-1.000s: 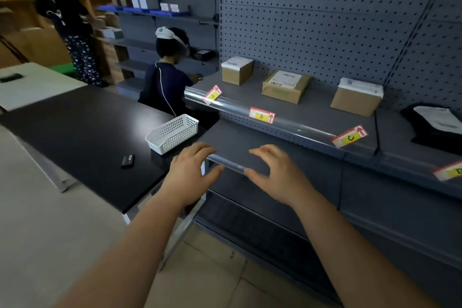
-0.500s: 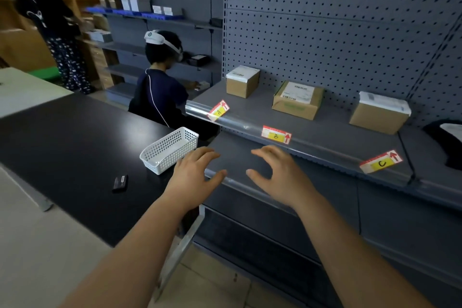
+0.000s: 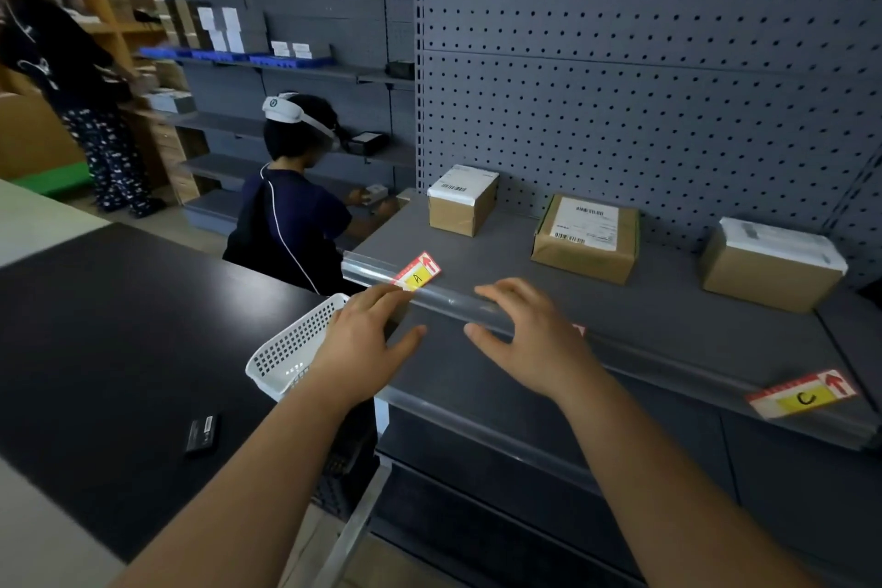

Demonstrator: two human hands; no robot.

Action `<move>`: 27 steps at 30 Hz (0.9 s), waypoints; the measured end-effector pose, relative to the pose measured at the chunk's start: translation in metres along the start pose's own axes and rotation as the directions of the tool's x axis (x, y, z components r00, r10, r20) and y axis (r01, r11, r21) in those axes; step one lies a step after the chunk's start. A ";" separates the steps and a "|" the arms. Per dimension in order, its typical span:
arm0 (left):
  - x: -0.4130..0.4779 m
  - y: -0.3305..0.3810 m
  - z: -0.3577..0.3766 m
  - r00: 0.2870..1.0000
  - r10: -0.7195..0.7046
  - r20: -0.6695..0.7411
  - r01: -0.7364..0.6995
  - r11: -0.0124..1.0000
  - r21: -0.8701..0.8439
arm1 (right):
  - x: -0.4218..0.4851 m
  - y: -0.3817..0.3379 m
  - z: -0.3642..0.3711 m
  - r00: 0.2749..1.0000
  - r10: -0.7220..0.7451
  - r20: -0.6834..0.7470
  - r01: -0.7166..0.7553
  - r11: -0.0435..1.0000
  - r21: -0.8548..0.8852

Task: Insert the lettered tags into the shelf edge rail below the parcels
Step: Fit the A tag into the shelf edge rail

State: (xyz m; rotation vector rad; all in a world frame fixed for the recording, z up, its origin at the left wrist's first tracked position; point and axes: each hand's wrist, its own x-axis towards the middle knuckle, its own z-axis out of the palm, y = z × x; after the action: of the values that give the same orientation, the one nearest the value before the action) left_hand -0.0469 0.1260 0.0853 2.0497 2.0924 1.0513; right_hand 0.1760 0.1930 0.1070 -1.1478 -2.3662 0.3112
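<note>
Since the earlier frames, the left hand (image 3: 362,344) and right hand (image 3: 530,339) have been raised from the lower shelf (image 3: 453,377) to the rail (image 3: 448,301) on the front edge of the shelf (image 3: 668,310). Tag B (image 3: 578,329) is now almost covered by the right hand. Both hands are held open, fingers spread and slightly bent, with nothing gripped. The fingertips are placed at the rail, though contact cannot be confirmed. Tag A (image 3: 417,275) is seated near the rail's left end and tag C (image 3: 804,396) near the shelf's right front corner.

The grey shelf (image 3: 668,315) carries a left parcel (image 3: 460,201), middle parcel (image 3: 587,236) and right parcel (image 3: 768,263), well apart in a row. Its clear edge rail (image 3: 453,301) holds tag A (image 3: 417,273) and tag C (image 3: 804,396).
</note>
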 end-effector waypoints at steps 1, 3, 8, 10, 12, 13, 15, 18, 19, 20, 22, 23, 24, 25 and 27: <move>0.005 -0.007 0.000 1.000 0.002 -0.002 -0.002 1.000 -0.005 | 0.007 -0.001 0.003 1.000 0.005 0.005 -0.005 1.000 -0.009; 0.018 -0.022 0.000 1.000 0.011 -0.011 -0.011 1.000 -0.013 | 0.020 -0.004 0.010 1.000 0.019 0.005 -0.019 1.000 -0.011; 0.047 -0.059 0.004 0.999 0.040 0.017 -0.039 0.999 -0.018 | 0.055 -0.018 0.028 0.997 0.075 -0.013 -0.075 0.997 -0.029; 0.058 -0.074 0.005 0.998 0.054 0.038 -0.053 0.998 -0.026 | 0.072 -0.024 0.034 0.995 0.094 -0.017 -0.095 0.995 -0.040; 0.069 -0.086 0.006 0.995 0.072 0.064 -0.069 0.997 -0.042 | 0.089 -0.031 0.040 0.995 0.094 -0.025 -0.095 0.993 -0.074; 0.075 -0.091 0.006 0.994 0.080 0.072 -0.076 0.996 -0.053 | 0.096 -0.033 0.044 0.996 0.090 -0.023 -0.092 0.991 -0.102; 0.083 -0.100 0.008 0.992 0.095 0.082 -0.089 0.994 -0.070 | 0.108 -0.037 0.052 0.996 0.089 -0.016 -0.090 0.982 -0.167; 0.091 -0.112 0.013 0.988 0.123 0.090 -0.115 0.989 -0.093 | 0.117 -0.043 0.064 0.994 0.107 -0.017 -0.108 0.967 -0.230; 0.093 -0.113 0.013 0.986 0.130 0.100 -0.120 0.988 -0.096 | 0.118 -0.044 0.067 0.993 0.117 -0.017 -0.118 0.962 -0.246; 0.093 -0.114 0.014 0.984 0.140 0.110 -0.130 0.987 -0.100 | 0.118 -0.045 0.069 0.991 0.130 -0.021 -0.131 0.956 -0.261; 0.094 -0.113 0.016 0.979 0.172 0.114 -0.156 0.979 -0.134 | 0.114 -0.046 0.070 0.987 0.153 -0.043 -0.159 0.946 -0.281; 0.094 -0.112 0.017 0.976 0.188 0.114 -0.170 0.973 -0.155 | 0.111 -0.046 0.071 0.985 0.165 -0.059 -0.175 0.943 -0.284; 0.095 -0.111 0.018 0.972 0.204 0.119 -0.182 0.968 -0.171 | 0.107 -0.047 0.071 0.982 0.175 -0.074 -0.189 0.939 -0.286; 0.096 -0.110 0.020 0.968 0.219 0.126 -0.195 0.964 -0.181 | 0.103 -0.046 0.071 0.979 0.187 -0.085 -0.203 0.936 -0.288; 0.097 -0.108 0.024 0.960 0.247 0.133 -0.222 0.958 -0.181 | 0.094 -0.045 0.072 0.972 0.213 -0.098 -0.233 0.923 -0.305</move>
State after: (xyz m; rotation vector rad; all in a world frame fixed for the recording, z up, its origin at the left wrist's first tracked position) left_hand -0.1433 0.2339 0.0567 2.2557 1.6618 1.0145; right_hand 0.0591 0.2398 0.0945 -1.5566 -2.2858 -0.0337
